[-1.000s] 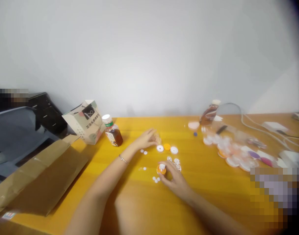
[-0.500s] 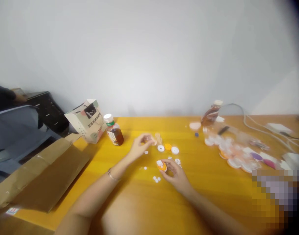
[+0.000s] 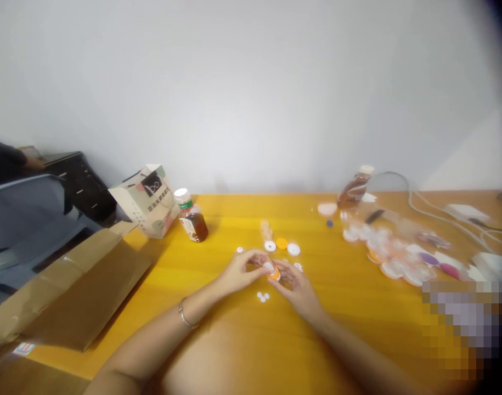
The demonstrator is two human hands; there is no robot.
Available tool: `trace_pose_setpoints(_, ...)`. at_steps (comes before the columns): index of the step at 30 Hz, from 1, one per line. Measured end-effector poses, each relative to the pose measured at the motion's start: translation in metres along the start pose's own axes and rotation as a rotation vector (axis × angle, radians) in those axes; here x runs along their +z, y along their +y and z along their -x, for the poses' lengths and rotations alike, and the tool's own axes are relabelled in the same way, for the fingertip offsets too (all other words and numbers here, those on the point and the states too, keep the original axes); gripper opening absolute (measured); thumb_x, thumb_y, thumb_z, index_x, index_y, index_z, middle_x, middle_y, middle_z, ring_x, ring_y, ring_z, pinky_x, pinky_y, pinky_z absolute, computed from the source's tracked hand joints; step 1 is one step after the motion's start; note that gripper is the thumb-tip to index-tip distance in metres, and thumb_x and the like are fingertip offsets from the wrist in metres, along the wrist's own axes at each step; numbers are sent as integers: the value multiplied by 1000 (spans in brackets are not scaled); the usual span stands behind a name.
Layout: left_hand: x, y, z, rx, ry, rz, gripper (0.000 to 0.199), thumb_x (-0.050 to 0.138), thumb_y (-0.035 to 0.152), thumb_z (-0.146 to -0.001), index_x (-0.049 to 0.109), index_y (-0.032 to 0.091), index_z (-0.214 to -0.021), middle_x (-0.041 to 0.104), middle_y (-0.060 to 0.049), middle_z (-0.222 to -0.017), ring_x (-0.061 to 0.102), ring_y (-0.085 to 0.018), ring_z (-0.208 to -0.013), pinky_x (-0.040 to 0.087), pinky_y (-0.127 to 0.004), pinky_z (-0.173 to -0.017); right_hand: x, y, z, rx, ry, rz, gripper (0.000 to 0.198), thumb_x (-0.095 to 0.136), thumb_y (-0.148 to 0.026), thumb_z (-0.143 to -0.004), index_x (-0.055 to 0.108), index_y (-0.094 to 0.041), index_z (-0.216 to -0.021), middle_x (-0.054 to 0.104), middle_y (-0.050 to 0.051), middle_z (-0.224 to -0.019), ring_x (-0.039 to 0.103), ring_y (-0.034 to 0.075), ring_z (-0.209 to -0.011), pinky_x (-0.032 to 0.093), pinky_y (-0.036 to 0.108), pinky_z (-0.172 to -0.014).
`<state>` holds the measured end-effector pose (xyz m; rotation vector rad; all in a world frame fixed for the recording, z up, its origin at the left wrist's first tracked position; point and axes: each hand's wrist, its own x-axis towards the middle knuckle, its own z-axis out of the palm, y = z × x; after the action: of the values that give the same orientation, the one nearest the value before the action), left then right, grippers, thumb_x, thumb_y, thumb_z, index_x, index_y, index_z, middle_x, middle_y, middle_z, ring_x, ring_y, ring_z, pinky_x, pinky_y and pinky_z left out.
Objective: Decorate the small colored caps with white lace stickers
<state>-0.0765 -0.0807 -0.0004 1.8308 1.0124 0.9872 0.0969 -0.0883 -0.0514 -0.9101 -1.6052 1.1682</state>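
Observation:
A small round orange and white piece is pinched between the fingers and thumb of my right hand. My left hand is closed against the left side of that piece; what its fingertips pinch is too small and blurred to name. Just beyond the hands lie a white disc, an orange disc and another white disc in a row. Small white cut-out pieces sit behind my right hand. Several tiny white discs are grouped on the near side of the hands.
A juice bottle and a printed paper bag stand at the back left, behind an open cardboard box. At right are a dark bottle, clustered clear round cases and white cables. Another person's arm shows far left.
My left hand has come nearer and to the right, from beside the row of discs to the orange and white piece. My right hand holds that piece in nearly the same place.

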Motion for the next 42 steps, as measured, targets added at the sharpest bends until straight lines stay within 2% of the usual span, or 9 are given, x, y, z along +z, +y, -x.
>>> trace_pose_setpoints(7, 1, 2, 2, 5, -6, 5, 28, 58, 30, -74, 56, 13, -97, 63, -7, -90, 58, -14, -81, 44, -26, -78, 1, -1, 0, -13, 49, 1, 29, 63, -29, -71, 54, -21, -97, 64, 5, -94, 61, 18, -86, 48, 33, -81)
trace_pose_setpoints(19, 3, 0, 2, -15, 9, 16, 30, 60, 28, -73, 56, 14, -99, 63, -7, -92, 57, -16, -87, 42, -28, -81, 2, -4, 0, 37, 27, -98, 22, 65, -28, -69, 57, -20, -89, 65, 7, -93, 61, 20, -87, 47, 36, -83)
trace_pose_setpoints(29, -3, 4, 1, -45, -118, 186, 36, 56, 30, -77, 54, 17, -110, 60, -9, -100, 54, -18, -93, 41, -30, -84, 0, -10, -1, 116, -18, -210, 24, 66, -35, -68, 58, -20, -84, 67, 6, -89, 62, 20, -84, 48, 36, -81)
trace_pose_setpoints(33, -7, 5, 1, -28, -129, 151, 34, 55, 30, -77, 55, 20, -110, 55, -8, -108, 51, -18, -99, 39, -28, -85, -2, -8, -2, 113, -59, -216, 25, 64, -38, -69, 58, -21, -84, 67, 6, -90, 62, 21, -85, 48, 36, -81)
trace_pose_setpoints(36, -7, 5, 0, -34, -125, 138, 34, 55, 30, -77, 56, 20, -110, 56, -8, -104, 51, -17, -96, 39, -28, -84, -2, -6, -2, 123, -75, -250, 24, 63, -38, -71, 58, -21, -87, 67, 6, -92, 61, 20, -86, 47, 36, -82)
trace_pose_setpoints(40, -4, 3, 0, -51, -45, 162, 33, 58, 33, -75, 59, 15, -103, 61, -7, -92, 55, -16, -86, 41, -28, -81, -2, -5, -2, 156, -112, -294, 23, 62, -36, -72, 59, -21, -88, 67, 5, -92, 61, 19, -86, 46, 33, -82)
trace_pose_setpoints(42, -3, 3, 0, -53, -65, 192, 33, 57, 33, -75, 59, 15, -102, 61, -8, -93, 56, -16, -86, 41, -28, -81, -1, -5, -1, 179, -130, -337, 22, 62, -36, -72, 60, -22, -88, 67, 4, -91, 61, 18, -85, 46, 32, -80)
